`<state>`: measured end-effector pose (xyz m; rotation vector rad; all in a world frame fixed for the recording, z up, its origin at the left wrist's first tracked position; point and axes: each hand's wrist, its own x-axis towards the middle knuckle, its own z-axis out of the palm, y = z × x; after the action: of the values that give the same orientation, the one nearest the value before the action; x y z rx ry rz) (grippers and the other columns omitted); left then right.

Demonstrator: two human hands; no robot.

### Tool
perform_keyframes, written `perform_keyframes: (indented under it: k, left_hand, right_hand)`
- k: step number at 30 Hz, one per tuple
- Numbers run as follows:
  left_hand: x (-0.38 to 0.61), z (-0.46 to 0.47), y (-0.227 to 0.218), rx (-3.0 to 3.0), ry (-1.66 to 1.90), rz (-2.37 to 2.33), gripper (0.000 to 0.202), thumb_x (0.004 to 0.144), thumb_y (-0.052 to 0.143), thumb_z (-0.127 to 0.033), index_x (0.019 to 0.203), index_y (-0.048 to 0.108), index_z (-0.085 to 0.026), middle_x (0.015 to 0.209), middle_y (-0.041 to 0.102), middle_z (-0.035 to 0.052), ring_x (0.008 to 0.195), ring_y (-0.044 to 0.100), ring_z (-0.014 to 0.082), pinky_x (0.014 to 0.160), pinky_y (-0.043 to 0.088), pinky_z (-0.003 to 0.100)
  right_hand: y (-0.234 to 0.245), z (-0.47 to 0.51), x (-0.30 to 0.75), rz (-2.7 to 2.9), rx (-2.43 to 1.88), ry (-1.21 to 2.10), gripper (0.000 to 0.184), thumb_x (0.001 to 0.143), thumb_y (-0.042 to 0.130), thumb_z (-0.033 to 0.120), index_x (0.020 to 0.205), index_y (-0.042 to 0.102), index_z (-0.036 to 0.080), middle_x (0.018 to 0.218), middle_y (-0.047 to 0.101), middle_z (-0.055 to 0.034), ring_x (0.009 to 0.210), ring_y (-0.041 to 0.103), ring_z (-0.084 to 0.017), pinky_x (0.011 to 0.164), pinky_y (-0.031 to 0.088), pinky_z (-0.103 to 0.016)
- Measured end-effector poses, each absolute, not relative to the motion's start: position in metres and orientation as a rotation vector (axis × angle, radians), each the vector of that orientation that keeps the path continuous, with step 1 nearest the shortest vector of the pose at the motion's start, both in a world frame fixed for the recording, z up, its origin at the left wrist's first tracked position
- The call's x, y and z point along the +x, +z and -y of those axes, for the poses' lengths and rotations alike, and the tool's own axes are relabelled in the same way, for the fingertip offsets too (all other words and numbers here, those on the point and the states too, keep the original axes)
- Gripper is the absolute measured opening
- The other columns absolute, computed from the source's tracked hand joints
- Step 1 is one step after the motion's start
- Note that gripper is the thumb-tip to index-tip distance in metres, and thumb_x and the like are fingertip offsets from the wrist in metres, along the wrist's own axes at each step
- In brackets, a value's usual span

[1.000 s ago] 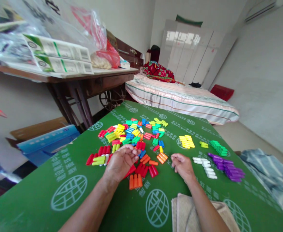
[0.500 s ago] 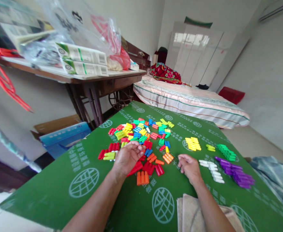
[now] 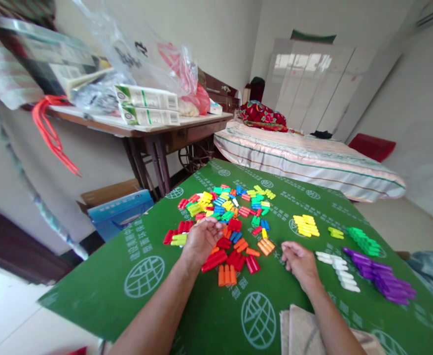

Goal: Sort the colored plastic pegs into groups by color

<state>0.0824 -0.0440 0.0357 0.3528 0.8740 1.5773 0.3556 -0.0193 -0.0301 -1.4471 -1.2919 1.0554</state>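
The green table [image 3: 90, 291] takes up most of my view, its top printed with pale globes and lettering. Beyond it stands a bed [image 3: 305, 158] in a striped cover, and off to the left a side table [image 3: 198, 132] carries bags and boxes. Nearer in, a broad scatter of coloured pieces [image 3: 205, 198] — red, yellow, green, blue, orange, a white one too — spreads over the middle of the table.

A beige towel [image 3: 301, 328] lies at the near edge, beneath the person's right forearm. The left hand [image 3: 203, 239] is at the near side of the scatter, fingers curled, red pieces [image 3: 214, 260] just beside it; whether its grip has anything in it I cannot tell. The right hand [image 3: 300, 261] is between the scatter and the sorted groups, fingers bent in towards the thumb — I cannot tell whether that grip is clenched on something either.

Over on the right, the purple group [image 3: 381, 277] is the largest, then the green group [image 3: 363, 241], the white group [image 3: 344, 273] nearest that hand, and the yellow group [image 3: 306, 226] farther back. Smallest is a lime cluster [image 3: 335, 232] between yellow and green.
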Motion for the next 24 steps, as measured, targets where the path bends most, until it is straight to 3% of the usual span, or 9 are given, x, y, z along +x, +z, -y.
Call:
perform_keyframes:
  k: [6,10,15,24]
  left_hand:
    - [0.081,0.043,0.034,0.522,1.588,-1.117,0.002,0.063,0.056,-0.016,0.064,0.057,-0.016,0.058,0.062,0.0025,0.063,0.063,0.0158,0.055,0.047,0.022]
    - [0.083,0.042,0.025,0.928,1.566,-1.417,0.011,0.06,0.056,-0.024,0.064,0.062,-0.016,0.064,0.065,0.0019,0.067,0.061,0.0169,0.059,0.046,0.025]
    - [0.087,0.043,0.015,1.503,1.348,-1.696,0.02,0.067,0.046,-0.029,0.068,0.064,-0.019,0.059,0.06,-0.0006,0.054,0.054,0.0153,0.054,0.043,0.027]
    - [0.087,0.041,0.012,1.886,1.145,-1.757,0.018,0.074,0.046,-0.026,0.081,0.062,-0.021,0.082,0.065,0.0029,0.077,0.061,0.0193,0.072,0.047,0.031]
  right_hand:
    - [-0.028,0.019,0.351,1.331,-1.44,1.052,0.043,0.062,0.061,0.052,0.081,0.066,0.014,0.048,0.056,0.0021,0.034,0.044,-0.009,0.036,0.036,-0.022]
    - [-0.028,0.019,0.349,1.345,-1.406,1.045,0.037,0.065,0.059,0.05,0.078,0.067,0.016,0.047,0.054,0.0031,0.036,0.044,-0.009,0.035,0.036,-0.021]
    - [-0.031,0.016,0.351,1.368,-1.359,1.078,0.031,0.068,0.057,0.045,0.078,0.066,0.017,0.049,0.053,0.0038,0.038,0.044,-0.008,0.035,0.036,-0.019]
    - [-0.022,0.015,0.352,1.38,-1.362,1.154,0.029,0.068,0.056,0.043,0.077,0.065,0.017,0.049,0.054,0.0044,0.037,0.044,-0.008,0.036,0.035,-0.019]
